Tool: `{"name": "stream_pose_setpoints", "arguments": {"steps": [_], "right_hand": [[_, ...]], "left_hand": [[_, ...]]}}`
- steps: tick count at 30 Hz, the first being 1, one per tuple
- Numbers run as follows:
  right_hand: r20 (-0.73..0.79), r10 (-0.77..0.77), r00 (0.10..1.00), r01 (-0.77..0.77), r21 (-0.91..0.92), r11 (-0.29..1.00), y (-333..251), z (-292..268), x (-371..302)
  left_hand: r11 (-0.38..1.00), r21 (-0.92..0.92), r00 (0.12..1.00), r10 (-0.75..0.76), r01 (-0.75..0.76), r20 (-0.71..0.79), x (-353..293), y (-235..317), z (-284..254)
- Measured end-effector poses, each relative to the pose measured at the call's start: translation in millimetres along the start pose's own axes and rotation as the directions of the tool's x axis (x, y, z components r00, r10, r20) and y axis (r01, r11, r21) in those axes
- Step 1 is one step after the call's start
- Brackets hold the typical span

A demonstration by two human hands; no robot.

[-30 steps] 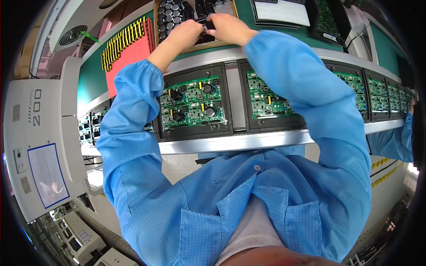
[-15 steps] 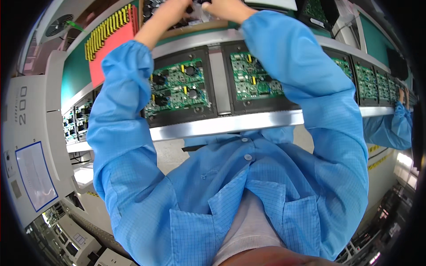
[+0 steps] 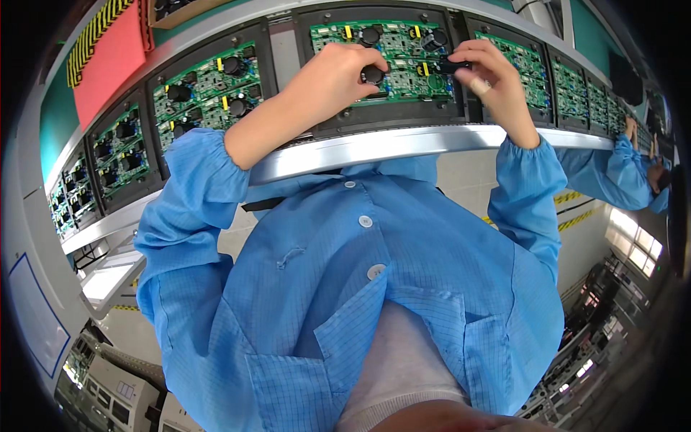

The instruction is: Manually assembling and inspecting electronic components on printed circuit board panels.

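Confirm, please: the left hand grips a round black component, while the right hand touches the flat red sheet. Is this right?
Not quite: in the head view, the right hand is not touching the flat red sheet; it holds a dark cylindrical component over the green circuit board. The left hand is as stated.

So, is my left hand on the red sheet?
No, your left hand has its fingers around a round black component at a green circuit board, away from the red sheet.

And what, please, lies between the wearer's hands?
The head view shows green circuit board with a yellow component, plus a round black part at the left hand and a black cylinder at the right hand.
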State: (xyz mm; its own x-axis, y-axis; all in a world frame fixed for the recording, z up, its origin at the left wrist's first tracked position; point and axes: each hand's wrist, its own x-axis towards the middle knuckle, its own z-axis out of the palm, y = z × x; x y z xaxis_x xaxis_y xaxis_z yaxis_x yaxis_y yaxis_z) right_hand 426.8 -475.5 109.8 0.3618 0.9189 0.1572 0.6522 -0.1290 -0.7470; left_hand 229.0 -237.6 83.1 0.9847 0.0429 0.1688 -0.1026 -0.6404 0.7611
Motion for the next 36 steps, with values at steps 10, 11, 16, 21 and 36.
{"name": "stream_pose_setpoints", "arguments": {"steps": [10, 11, 16, 21, 36], "right_hand": [[0.003, 0.105, 0.994, -0.102, -0.201, 0.974, -1.2, 17.6, -16.2], [0.005, 0.105, 0.994, -0.102, -0.198, 0.975, 1.6, 19.2, -14.6], [-0.002, 0.054, 0.999, -0.053, -0.224, 0.973, 5.6, 26.3, -8.8], [0.007, 0.039, 0.999, -0.037, -0.226, 0.974, 4.5, 30.2, -5.4], [-0.092, -0.006, 0.996, -0.028, -0.37, 0.929, -5.4, 45.8, -5.6]], "left_hand": [[0.959, 0.257, 0.992, 0.121, -0.123, 0.023, 2.1, -8.4, 15.6], [0.953, 0.275, 0.992, 0.123, -0.126, 0.026, 1.9, -4.2, 14.9], [0.937, 0.338, 0.997, 0.082, -0.082, 0.016, -0.2, 6.7, 18.6], [0.944, 0.322, 0.996, 0.084, -0.078, -0.004, 2.1, 1.3, 22.2], [0.903, 0.38, 0.961, 0.256, -0.199, -0.105, 2.0, -16.0, 13.0]]}}
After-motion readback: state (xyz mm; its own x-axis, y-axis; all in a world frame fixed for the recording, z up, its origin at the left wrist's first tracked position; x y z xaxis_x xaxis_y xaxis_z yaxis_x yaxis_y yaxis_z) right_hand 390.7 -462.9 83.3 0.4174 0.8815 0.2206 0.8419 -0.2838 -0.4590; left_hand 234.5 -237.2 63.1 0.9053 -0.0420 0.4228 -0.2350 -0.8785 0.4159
